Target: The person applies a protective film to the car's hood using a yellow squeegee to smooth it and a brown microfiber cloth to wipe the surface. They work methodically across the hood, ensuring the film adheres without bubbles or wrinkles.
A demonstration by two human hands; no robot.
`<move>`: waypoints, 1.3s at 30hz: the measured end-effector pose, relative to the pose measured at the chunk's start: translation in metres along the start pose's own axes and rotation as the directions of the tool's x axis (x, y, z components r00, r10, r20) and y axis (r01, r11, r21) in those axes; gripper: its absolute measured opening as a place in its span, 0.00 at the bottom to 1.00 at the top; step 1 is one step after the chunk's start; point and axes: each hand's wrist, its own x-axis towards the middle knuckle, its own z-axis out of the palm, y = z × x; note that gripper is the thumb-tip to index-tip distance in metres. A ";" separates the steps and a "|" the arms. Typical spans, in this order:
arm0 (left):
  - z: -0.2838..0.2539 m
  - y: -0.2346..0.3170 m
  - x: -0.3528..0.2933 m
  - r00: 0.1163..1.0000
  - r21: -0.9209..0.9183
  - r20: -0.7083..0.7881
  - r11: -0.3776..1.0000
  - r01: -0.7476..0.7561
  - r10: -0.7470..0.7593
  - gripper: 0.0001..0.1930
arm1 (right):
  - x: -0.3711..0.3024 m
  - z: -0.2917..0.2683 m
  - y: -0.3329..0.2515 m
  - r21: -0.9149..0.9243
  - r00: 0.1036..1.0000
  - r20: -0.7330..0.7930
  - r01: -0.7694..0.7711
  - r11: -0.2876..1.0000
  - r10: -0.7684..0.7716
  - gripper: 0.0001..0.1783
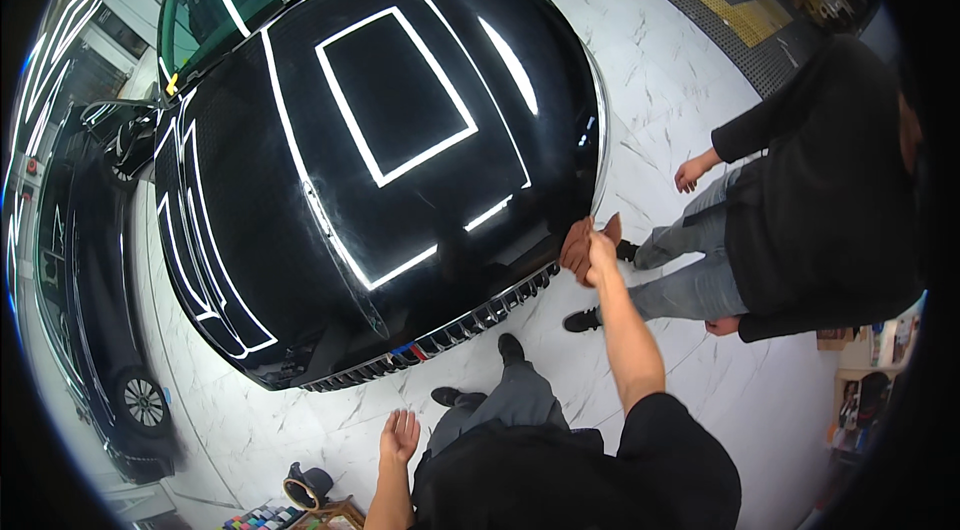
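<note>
A glossy black car hood [420, 220] fills the middle, with bright light outlines mirrored in it. At its front right corner my right hand [602, 258] grips a reddish-brown cloth [574, 250]. Part of the cloth lies against the car's edge, and a corner sticks up past my fingers. Just below the hood's front edge runs the chrome-slatted grille [480, 318]. Low and to the left, my left hand [400, 436] hangs apart from the car, fingers loosely extended and nothing in it.
A person in a black top [825, 220] stands close on my right. Another dark car [95, 300] is parked at the left. Near my left forearm is a dark round-topped item [308, 486]. Dark matting with a yellow band [750, 22] borders the white marbled floor [650, 80].
</note>
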 end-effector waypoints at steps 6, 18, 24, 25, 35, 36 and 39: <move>-0.087 -0.011 -0.015 0.958 0.003 -0.280 0.998 0.063 -0.060 0.24 | -0.066 0.048 0.101 0.077 0.965 -0.229 0.146 0.986 -0.125 0.15; -0.077 0.009 -0.035 0.998 0.036 0.030 0.998 -0.048 0.046 0.30 | -0.156 0.139 0.182 0.028 0.975 -0.219 0.031 0.999 -0.024 0.20; -0.196 0.018 -0.048 0.999 -0.062 -0.024 0.997 -0.045 0.043 0.32 | -0.182 0.177 0.238 0.047 0.981 -0.195 0.030 0.998 -0.020 0.18; -0.222 0.020 -0.048 0.997 -0.078 -0.062 0.996 -0.045 0.040 0.33 | -0.188 0.188 0.247 0.036 0.978 -0.205 0.037 0.999 -0.029 0.18; -0.443 0.015 -0.100 0.918 -0.148 -0.394 0.989 -0.022 -0.039 0.30 | -0.268 0.281 0.405 -0.100 0.965 -0.213 0.134 0.986 -0.152 0.16; -0.449 0.016 -0.102 0.911 -0.153 -0.411 0.988 -0.029 -0.036 0.29 | -0.274 0.287 0.418 -0.079 0.967 -0.199 0.143 0.987 -0.156 0.17; -0.452 0.023 -0.102 0.918 -0.166 -0.395 0.986 -0.028 -0.040 0.29 | -0.299 0.307 0.448 -0.120 0.981 -0.151 0.108 0.987 -0.126 0.20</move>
